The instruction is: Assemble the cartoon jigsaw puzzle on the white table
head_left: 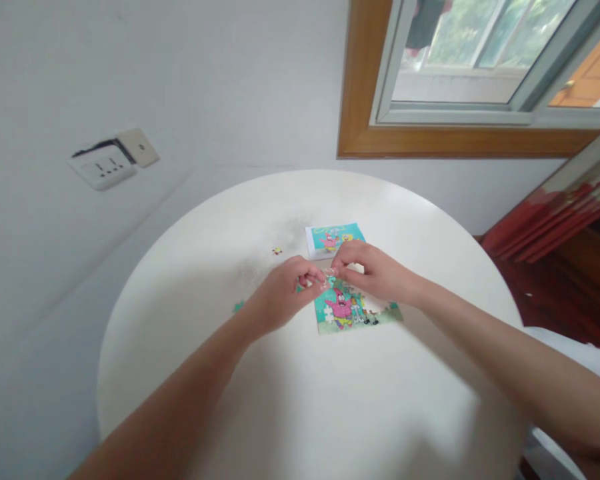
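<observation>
A partly assembled jigsaw puzzle (341, 308) lies on the white table, showing a pink starfish cartoon on a teal ground. White gaps show at its left part and on its right side. My left hand (286, 288) is over the puzzle's upper left corner with its fingers curled and closed. From the right, my right hand (373, 270) reaches over the upper edge, thumb and fingers pinched. The fingertips of both hands meet at a small puzzle piece (332, 281), mostly hidden by them. Behind them lies a picture card (337, 235) with the same cartoon, partly covered by my right hand.
One loose yellowish-brown puzzle piece (277, 251) lies left of the card. A teal loose piece (238, 307) sits beside my left wrist. The round table (180, 280) stands against a wall with a socket (105, 165). A window and red curtain (555, 217) are at right.
</observation>
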Tool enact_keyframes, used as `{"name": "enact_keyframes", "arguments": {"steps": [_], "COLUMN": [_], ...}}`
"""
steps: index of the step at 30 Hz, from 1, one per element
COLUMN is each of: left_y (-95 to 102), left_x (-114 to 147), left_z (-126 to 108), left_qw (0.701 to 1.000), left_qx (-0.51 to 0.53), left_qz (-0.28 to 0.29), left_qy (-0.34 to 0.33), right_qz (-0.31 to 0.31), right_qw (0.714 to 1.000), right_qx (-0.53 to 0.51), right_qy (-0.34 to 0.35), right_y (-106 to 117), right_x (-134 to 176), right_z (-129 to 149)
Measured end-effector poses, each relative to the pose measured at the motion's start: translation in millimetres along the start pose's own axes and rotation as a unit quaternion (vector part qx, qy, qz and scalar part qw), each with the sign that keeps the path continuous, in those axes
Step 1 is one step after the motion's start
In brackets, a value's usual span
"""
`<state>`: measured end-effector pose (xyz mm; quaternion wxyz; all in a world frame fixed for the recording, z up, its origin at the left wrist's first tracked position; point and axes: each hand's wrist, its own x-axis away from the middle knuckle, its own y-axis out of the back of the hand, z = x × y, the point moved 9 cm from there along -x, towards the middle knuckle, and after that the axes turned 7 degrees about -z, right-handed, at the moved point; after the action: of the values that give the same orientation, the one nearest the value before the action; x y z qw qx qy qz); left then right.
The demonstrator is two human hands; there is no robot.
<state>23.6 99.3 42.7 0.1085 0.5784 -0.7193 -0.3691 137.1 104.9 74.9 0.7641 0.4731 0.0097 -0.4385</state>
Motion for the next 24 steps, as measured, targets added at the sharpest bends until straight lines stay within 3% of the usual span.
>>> {"name": "enact_keyframes", "arguments": {"steps": [4, 7, 12, 24], "left_y": [-20.0, -29.7, -47.9, -59.1], "left_x": [5, 10, 16, 18], "left_z": [-11, -18, -23, -24], "left_qw": [0.999, 0.994, 0.977, 0.97], "left_qx": [0.004, -0.048, -0.138, -0.161], "left_qz": [-0.023, -0.015, 0.027, 0.046], "left_qy": [-0.03, -0.095, -0.161, -0.177], "right_qz": [-0.012, -0.009, 0.055, 0.088], "right_qw": [1.0, 0.996, 0.986, 0.977], "right_qx": [-0.001, 0.07, 0.145, 0.188], "right_qy": [-0.022, -0.046, -0.064, -0.045], "right_y": [13, 17, 6, -4], "right_x": [19, 32, 41, 39], "right_z": [-14, -40, -70, -66]}}
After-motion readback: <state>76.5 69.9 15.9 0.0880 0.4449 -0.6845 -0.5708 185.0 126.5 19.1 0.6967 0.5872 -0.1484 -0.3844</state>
